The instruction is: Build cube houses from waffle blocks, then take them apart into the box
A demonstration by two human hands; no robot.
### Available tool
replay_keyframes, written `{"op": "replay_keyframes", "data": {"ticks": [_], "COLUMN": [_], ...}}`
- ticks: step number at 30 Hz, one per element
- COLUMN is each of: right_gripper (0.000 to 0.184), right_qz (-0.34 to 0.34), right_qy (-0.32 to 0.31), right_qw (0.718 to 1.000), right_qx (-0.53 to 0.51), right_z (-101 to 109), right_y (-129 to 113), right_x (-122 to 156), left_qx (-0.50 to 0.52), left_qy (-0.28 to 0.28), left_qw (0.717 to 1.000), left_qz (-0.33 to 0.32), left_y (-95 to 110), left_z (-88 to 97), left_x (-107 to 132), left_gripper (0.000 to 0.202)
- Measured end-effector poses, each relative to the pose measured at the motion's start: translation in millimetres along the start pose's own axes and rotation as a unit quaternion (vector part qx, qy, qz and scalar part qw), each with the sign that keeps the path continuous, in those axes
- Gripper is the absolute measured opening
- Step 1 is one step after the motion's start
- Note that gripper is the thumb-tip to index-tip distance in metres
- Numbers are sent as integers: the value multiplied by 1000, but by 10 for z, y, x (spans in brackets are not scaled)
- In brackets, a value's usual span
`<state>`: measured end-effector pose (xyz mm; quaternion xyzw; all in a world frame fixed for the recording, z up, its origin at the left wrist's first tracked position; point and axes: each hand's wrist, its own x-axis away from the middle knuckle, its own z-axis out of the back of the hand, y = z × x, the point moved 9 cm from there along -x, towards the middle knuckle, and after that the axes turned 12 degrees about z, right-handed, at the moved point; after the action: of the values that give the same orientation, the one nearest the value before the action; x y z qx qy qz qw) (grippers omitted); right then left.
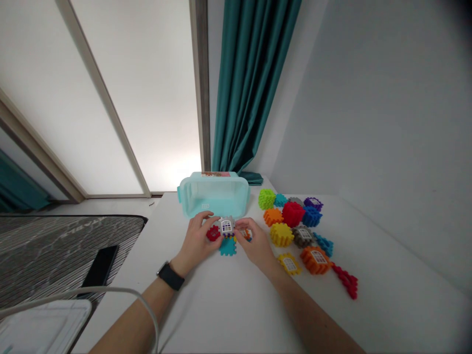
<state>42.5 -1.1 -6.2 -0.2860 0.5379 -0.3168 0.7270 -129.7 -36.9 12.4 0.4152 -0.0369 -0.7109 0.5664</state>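
At the middle of the table, my left hand (199,237) curls its thumb and fingers round the left side of a grey notched block with a white window (226,226). My right hand (255,240) pinches at the same block's right edge. A red notched piece (213,233) shows between the left thumb and fingers. Below the grey block lies a flat teal notched piece (227,247). Purple and yellow edges peek out between these two. Beside the right fingertips an orange piece (246,234) is partly covered. How the pieces join is too small to tell.
A light teal plastic bin (217,212) lies behind the hands, its opening facing me. To the right are several coloured notched blocks, among them a yellow block (281,235), an orange windowed block (316,260) and a red strip (345,281). A pale cable (129,290) crosses my left forearm.
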Motion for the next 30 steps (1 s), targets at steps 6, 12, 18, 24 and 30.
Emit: {"op": "replay_keyframes", "data": {"ticks": [6,12,18,24,30], "right_gripper": [23,31,33,31,31], "right_qz": [122,147,134,141,149], "right_qy": [-43,-66,-65,-69,-62], "right_qw": [987,982,984,982,981], "right_qx": [92,102,99,107,111], "right_z": [18,-22,-16,-25,-25], "right_y": [-266,-285,-251,-246,-260], "right_x": [-24,-6,-17,-7,5], "left_qx": [26,35,45,49,55], "left_qy": [-11,-13,-13,-12,-9], "left_qw": [1000,999,999,999,998], "left_qz": [13,14,13,18,2], "left_y": [-39,-23,-14,-22,-9], "left_z": [-18,-9,-13,-8,-5], "left_x": [0,5,6,9,8], "left_gripper": [51,50,48,49,49]}}
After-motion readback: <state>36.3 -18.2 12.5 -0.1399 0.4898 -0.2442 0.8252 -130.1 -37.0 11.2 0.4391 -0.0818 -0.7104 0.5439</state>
